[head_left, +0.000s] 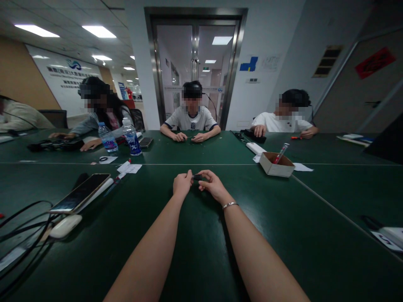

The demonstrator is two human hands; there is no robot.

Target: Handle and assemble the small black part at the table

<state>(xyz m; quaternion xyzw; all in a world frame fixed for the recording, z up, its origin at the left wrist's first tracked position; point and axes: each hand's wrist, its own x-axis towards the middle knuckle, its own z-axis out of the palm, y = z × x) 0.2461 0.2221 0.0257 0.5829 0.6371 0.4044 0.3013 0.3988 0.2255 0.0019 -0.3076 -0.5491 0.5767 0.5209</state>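
Between my two hands is a small black cylindrical object [197, 177], lying roughly level just above the green table; its exact kind is too small to make out. My left hand [183, 183] is closed, with thumb and fingertips pinching the object's left end. From the other side, the bent fingers of my right hand [213, 185] close around its right end, which they partly hide. A silver bracelet circles my right wrist.
A phone [81, 193], a white rounded case [66, 226] and black cables lie at left. Two bottles, one of them [132, 138] blue-labelled, stand beyond. A small open box [277, 165] holding a tube sits at right. Several people sit across the green table [201, 251].
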